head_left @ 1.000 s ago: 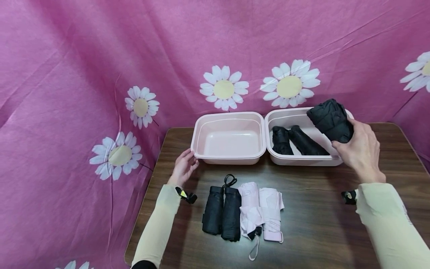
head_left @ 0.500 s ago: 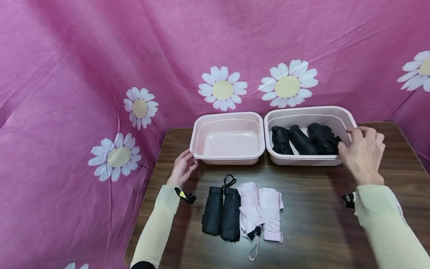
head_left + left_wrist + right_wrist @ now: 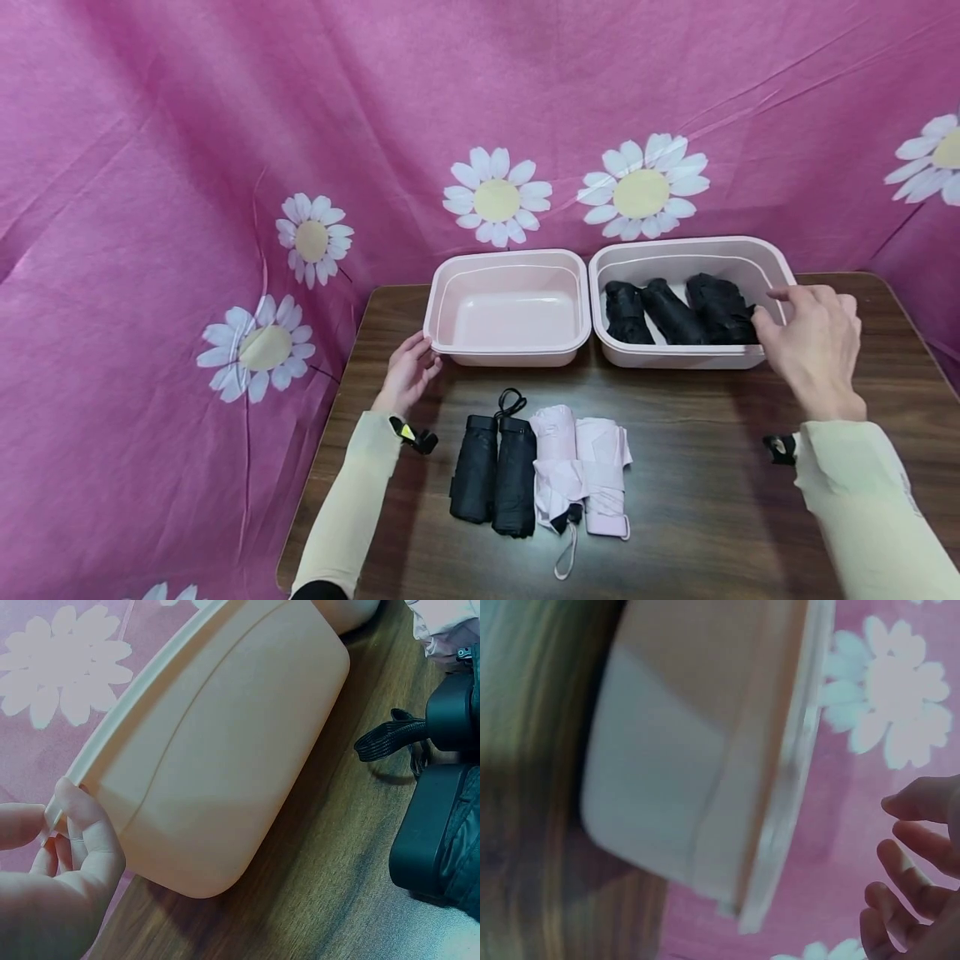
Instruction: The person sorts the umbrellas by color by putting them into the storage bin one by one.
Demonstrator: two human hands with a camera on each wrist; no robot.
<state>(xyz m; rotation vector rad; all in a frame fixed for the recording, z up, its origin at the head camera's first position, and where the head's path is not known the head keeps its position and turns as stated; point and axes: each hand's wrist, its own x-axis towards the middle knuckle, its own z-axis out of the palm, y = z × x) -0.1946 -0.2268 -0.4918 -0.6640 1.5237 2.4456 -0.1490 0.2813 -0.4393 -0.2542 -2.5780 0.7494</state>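
Note:
With thumb and fingers, my left hand (image 3: pixel 409 372) pinches the rim at the near left corner of the left pale pink plastic basin (image 3: pixel 517 321); the left wrist view shows fingers (image 3: pixel 86 810) on both sides of that rim. My right hand (image 3: pixel 813 350) hovers at the right end of the right basin (image 3: pixel 682 360), fingers spread and loosely bent, nothing between them. In that basin lie three dark bundles side by side: two slim black rolls (image 3: pixel 671 314) and a wider black bundle (image 3: pixel 720 308) nearest the right hand. The left basin holds nothing.
In front of the basins, two black folding umbrellas (image 3: pixel 513 475) and two pale pink ones (image 3: pixel 604 475) lie in a row on the brown wooden table (image 3: pixel 697 483). A pink flowered cloth (image 3: pixel 375 108) hangs right behind the basins.
The right hand has lowered the wider black bundle into the right basin, let go of it and drawn slightly right. The left hand has stayed on its basin's rim.

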